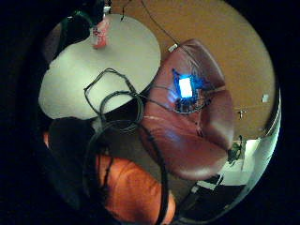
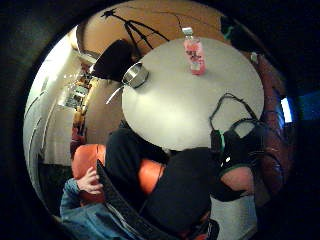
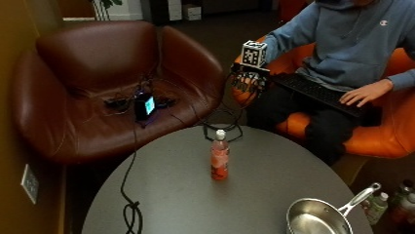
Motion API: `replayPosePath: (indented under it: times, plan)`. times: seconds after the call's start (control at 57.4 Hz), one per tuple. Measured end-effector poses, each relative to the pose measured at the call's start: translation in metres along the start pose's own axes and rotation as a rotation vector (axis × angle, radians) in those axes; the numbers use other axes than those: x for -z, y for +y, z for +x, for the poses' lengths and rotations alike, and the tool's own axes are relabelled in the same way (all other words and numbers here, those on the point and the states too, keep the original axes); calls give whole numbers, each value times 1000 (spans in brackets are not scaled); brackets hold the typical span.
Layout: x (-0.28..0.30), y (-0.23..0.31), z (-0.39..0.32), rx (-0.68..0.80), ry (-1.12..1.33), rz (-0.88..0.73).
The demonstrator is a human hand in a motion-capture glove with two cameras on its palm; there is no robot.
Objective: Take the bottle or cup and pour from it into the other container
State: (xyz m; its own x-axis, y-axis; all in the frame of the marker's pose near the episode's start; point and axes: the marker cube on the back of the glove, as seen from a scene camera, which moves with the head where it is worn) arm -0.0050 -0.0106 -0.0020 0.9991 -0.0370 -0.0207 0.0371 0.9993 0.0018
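Note:
A clear bottle of pink liquid with a white cap stands upright near the middle of the round grey table. A steel pan with a long handle sits at the table's near right edge. My gloved right hand hangs in the air beyond the table's far edge, well apart from the bottle, fingers relaxed and holding nothing. The palm views look down on the bottle, the pan and the table from a distance.
A brown leather armchair holding a device with a lit screen stands left of the table. Cables trail over the table's left side. The person sits in an orange chair with a keyboard on the lap.

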Motion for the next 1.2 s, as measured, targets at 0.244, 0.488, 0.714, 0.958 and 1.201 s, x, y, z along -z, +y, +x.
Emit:
replayPosePath:
  times: [0.244, 0.488, 0.714, 0.958, 1.201]
  plan:
    - [16, -73, -60, 84, 65, -85]
    - [16, -129, -102, 143, 67, -73]
    - [14, -164, -114, 139, 68, -94]
    - [14, -194, -98, 69, 39, -120]
    - [17, -216, -50, -7, -39, -106]
